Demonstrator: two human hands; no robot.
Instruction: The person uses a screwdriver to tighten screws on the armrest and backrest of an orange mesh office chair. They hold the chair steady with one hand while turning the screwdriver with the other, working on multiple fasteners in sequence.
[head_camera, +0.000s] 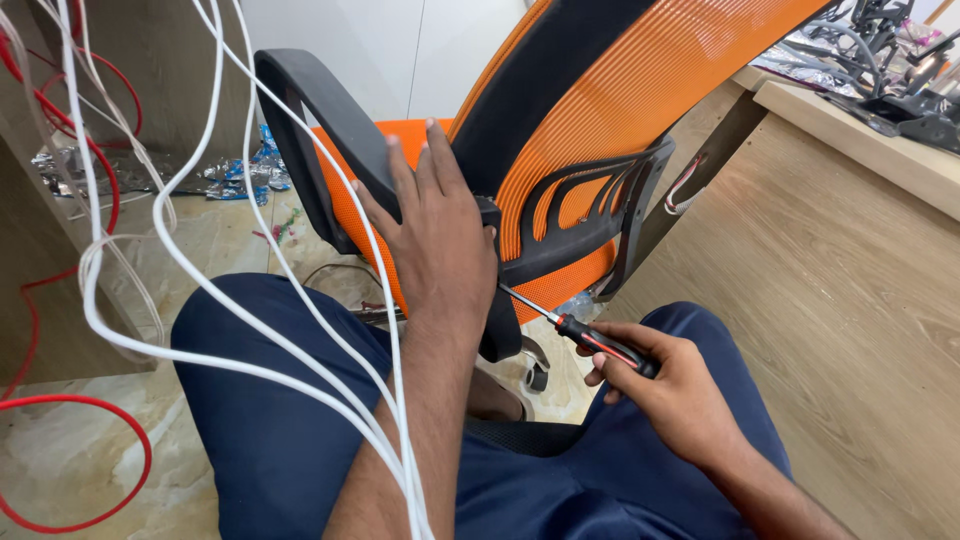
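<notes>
An orange mesh office chair (590, 110) with a black frame lies tilted in front of me. My left hand (440, 235) is wrapped over its black armrest (330, 130) where the armrest meets the seat. My right hand (665, 385) grips the red and black handle of a screwdriver (580, 330). The thin metal shaft points up and left, and its tip disappears under the armrest behind my left hand. My knees in dark blue trousers fill the lower part of the view.
White cables (230, 300) and red cables (80, 470) hang and loop on the left, crossing my left arm. A wooden desk panel (840, 280) stands on the right, with black metal parts (880, 60) on top. Foil wrappers (230, 175) litter the marble floor.
</notes>
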